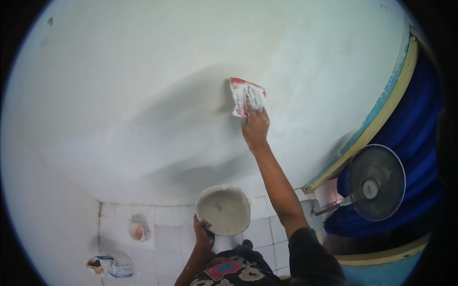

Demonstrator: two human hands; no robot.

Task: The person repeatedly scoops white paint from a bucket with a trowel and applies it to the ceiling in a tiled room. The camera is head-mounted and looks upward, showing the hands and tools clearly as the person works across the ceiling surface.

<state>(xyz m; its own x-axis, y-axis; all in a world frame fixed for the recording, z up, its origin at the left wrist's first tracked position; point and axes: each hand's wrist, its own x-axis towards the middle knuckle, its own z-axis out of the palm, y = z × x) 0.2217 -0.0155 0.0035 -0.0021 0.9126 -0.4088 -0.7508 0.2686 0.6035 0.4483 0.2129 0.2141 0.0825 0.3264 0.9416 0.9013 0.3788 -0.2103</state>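
The right hand's fingers [255,97], smeared white, are pressed flat over a red scraper card [240,97] held against the white wall [143,95]. The left hand [203,233] is clenched on the rim of a round tub [223,210] of grey paste, held low. On the tiled floor [167,236], a small cup [139,232] and a crumpled bag [113,266] are seen; a fan [375,182] stands to the right.
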